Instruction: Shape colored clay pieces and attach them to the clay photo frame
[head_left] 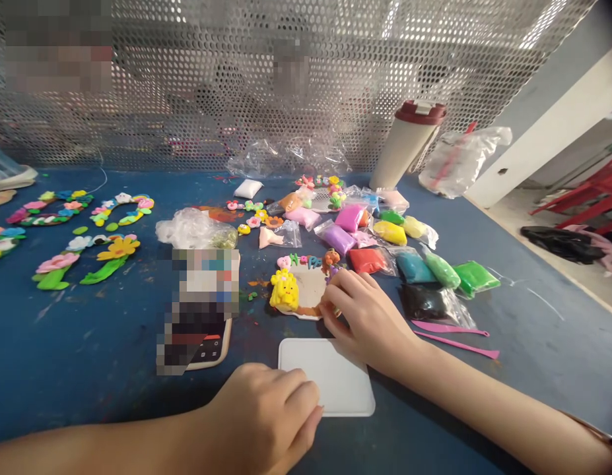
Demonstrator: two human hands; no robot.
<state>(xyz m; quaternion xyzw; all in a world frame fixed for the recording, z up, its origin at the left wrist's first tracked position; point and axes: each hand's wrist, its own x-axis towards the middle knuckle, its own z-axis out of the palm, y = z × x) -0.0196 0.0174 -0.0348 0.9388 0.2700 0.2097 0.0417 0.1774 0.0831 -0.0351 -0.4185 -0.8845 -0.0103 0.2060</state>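
A small pale plaque [309, 284] decorated with modelling clay lies in the middle of the table. On it are a yellow clay animal figure [284, 290], coloured letters along the top and a brown figure at the upper right. My right hand [360, 316] is closed over the plaque's right edge, its fingertips bent down against it; what they pinch is hidden. Nearer to me a white rounded board [330, 379] lies flat. My left hand [271, 412] is closed in a curl at the board's left side, and I cannot make out anything in its fingers.
A phone [206, 316] lies left of the plaque. Bags of coloured clay [368, 260] spread behind and to the right, with pink modelling tools [457, 340] alongside. Flowered clay frames [88, 257] lie left. A tumbler [407, 145] stands by the perforated metal screen [197, 112].
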